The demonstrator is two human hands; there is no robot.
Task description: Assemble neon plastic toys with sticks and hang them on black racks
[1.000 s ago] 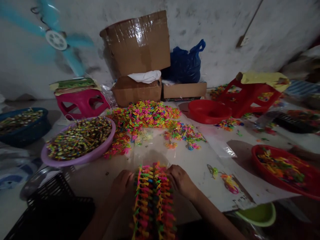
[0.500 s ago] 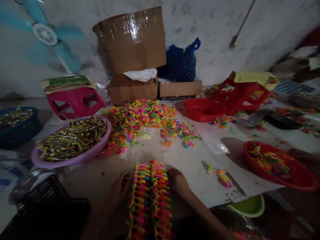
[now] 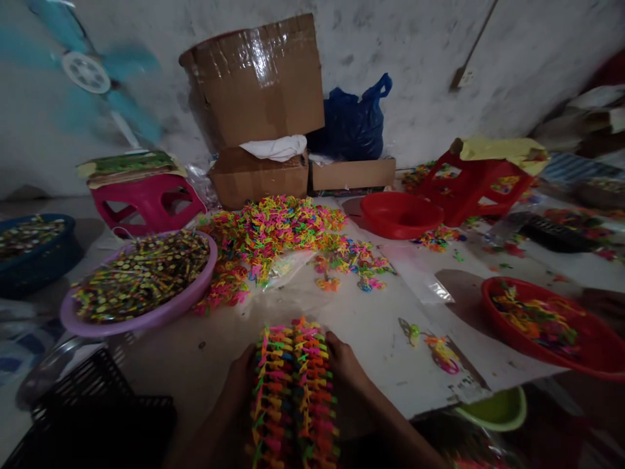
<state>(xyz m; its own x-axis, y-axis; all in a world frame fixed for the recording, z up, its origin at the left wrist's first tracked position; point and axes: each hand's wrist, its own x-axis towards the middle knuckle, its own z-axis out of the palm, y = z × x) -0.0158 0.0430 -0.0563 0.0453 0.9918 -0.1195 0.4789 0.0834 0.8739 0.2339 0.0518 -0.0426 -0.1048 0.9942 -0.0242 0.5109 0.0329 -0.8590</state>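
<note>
Two long, side-by-side rows of small bright plastic pieces [image 3: 273, 391] run toward me at the bottom middle; the kind of piece is too small to tell. Along their left side, near the far end, my left hand [image 3: 243, 370] presses with curled, dark, partly hidden fingers. My right hand [image 3: 343, 358] grips the opposite side, thumb toward the far end. Just beyond lies a crumpled clear plastic bag [image 3: 289, 268], at the foot of a heap of loose coloured plastic pieces [image 3: 280, 225].
Left of the heap sits a lilac basin [image 3: 68, 319] of small striped pieces, with a black crate [image 3: 97, 404] nearer me. On the right are a red basin [image 3: 403, 218] and a red tray [image 3: 598, 355] with coloured pieces. Another person's hand [image 3: 603, 301] shows dimly beside the tray.
My left hand has closed in against the rows, and my right hand stays at their other side. The clear bag by the heap now stands up more visibly. The view has shifted slightly.
</note>
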